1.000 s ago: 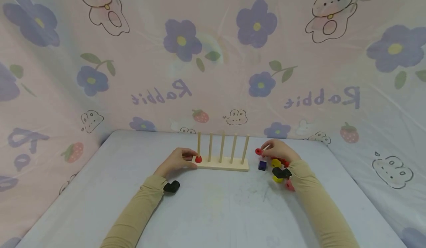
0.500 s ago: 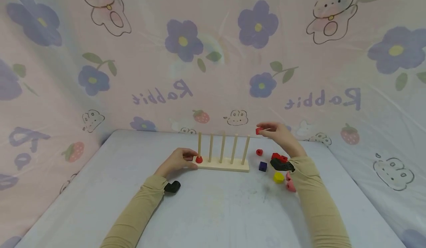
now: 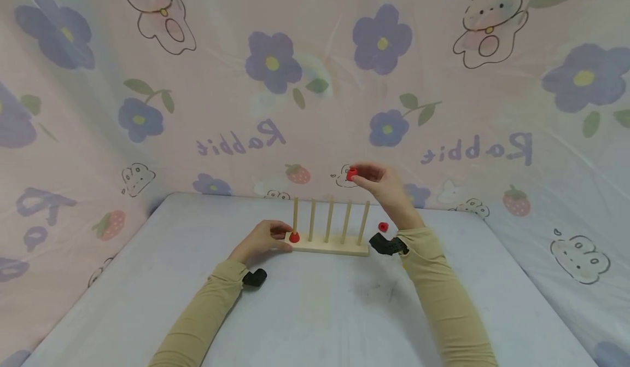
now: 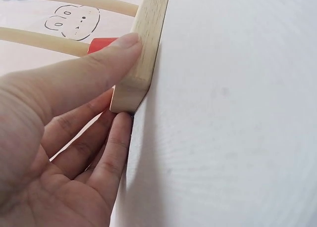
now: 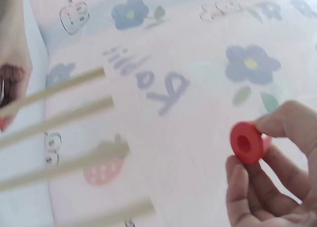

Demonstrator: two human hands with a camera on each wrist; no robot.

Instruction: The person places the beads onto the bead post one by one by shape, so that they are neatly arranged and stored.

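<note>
As fingers pinch a bead, wooden rods stand.

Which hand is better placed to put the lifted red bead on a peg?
Probably the right hand: it pinches the red bead near the pegs, while the left hand grips the wooden stand.

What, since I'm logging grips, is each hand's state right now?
Left hand: holding one end of the wooden peg rack.
Right hand: pinching a red bead in the air.
</note>
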